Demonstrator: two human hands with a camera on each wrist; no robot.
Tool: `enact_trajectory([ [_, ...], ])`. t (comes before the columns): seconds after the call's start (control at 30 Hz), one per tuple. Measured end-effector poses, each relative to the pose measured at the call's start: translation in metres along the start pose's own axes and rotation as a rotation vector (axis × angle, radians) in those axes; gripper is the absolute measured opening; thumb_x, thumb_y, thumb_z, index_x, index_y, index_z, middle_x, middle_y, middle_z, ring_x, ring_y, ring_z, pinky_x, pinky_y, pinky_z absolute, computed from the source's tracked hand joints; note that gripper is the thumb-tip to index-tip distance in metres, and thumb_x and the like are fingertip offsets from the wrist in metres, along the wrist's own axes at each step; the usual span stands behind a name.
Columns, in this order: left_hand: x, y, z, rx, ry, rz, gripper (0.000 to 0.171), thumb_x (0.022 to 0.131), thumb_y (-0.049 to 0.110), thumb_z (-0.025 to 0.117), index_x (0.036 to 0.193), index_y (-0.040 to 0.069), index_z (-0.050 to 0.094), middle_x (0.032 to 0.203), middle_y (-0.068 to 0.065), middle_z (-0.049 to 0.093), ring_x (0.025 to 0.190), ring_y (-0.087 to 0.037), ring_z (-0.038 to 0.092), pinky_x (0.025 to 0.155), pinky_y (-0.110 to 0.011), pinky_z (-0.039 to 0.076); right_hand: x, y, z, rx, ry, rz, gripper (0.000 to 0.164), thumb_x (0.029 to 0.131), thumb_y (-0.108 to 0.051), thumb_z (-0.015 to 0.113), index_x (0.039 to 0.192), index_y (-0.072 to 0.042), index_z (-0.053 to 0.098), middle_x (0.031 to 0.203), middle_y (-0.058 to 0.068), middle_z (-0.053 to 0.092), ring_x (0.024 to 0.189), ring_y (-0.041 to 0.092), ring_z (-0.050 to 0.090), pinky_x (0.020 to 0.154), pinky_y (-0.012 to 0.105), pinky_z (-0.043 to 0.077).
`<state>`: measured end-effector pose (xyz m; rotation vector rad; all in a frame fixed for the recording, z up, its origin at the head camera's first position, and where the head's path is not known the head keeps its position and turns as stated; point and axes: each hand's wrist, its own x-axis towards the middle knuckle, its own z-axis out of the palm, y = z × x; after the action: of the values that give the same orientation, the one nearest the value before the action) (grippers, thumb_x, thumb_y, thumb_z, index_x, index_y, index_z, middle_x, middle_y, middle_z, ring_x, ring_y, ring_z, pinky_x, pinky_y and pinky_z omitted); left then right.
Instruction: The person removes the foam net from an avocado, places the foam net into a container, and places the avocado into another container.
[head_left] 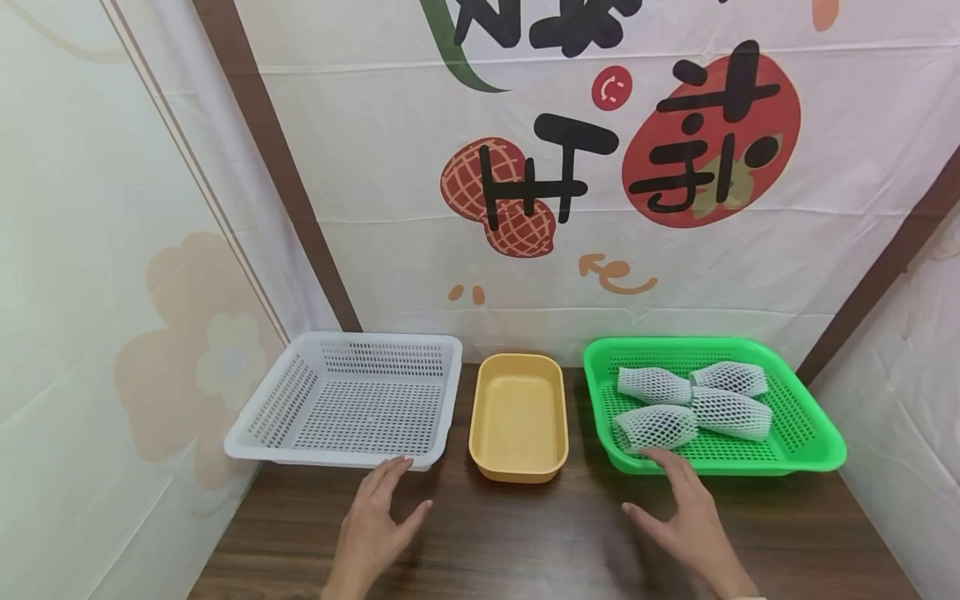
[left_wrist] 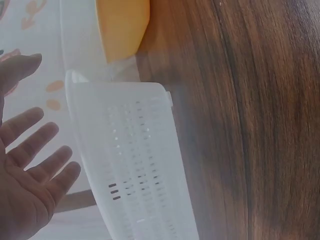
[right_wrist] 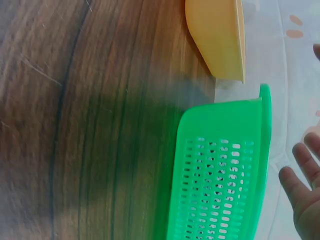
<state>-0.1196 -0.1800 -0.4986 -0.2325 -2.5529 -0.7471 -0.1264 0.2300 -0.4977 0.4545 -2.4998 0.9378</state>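
Note:
My left hand (head_left: pixel 372 523) reaches toward the front rim of a white plastic basket (head_left: pixel 341 457), its fingers extended and holding nothing. In the left wrist view the spread fingers (left_wrist: pixel 37 150) stand above that basket's rim. Over the front edge of a green plastic basket (head_left: pixel 806 442) hovers my right hand (head_left: pixel 690 517), also with nothing in it, thumb apart from the fingers. Several white foam-net sleeves (head_left: pixel 731 412) lie in the green basket, one foam-net sleeve (head_left: pixel 656 427) close beyond the right fingertips. The white basket has nothing in it.
Between the two baskets stands a yellow rectangular tub (head_left: pixel 519 417), with nothing inside. All three sit along the back of a dark wooden table (head_left: pixel 525 542). Behind rises a white printed cloth (head_left: pixel 390 208), with further white cloth (head_left: pixel 112 333) along the left side.

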Motion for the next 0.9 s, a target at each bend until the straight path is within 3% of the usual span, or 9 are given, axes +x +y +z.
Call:
enact_trajectory([
  [0.27,0.000,-0.004,0.003,0.024,-0.007,-0.002,0.062,0.066,0.038,0.075,0.120,0.014,0.054,0.123,-0.004,0.049,0.114,-0.023,0.041,0.075,-0.047,0.045,0.002,0.003,-0.002,0.024,-0.044,0.030,0.072,0.067,-0.042,0.074,0.129,-0.026,0.040,0.127,-0.002,0.042,0.114,0.017,0.039,0.082,0.043,0.037],
  [0.9,0.003,-0.011,0.005,0.061,0.009,0.039,0.062,0.064,0.037,0.075,0.117,0.010,0.055,0.123,-0.009,0.049,0.117,-0.032,0.038,0.085,-0.050,0.038,0.014,0.014,-0.013,-0.018,-0.024,-0.054,0.072,0.066,-0.034,0.077,0.128,-0.021,0.042,0.121,-0.001,0.044,0.110,0.020,0.042,0.080,0.045,0.038],
])
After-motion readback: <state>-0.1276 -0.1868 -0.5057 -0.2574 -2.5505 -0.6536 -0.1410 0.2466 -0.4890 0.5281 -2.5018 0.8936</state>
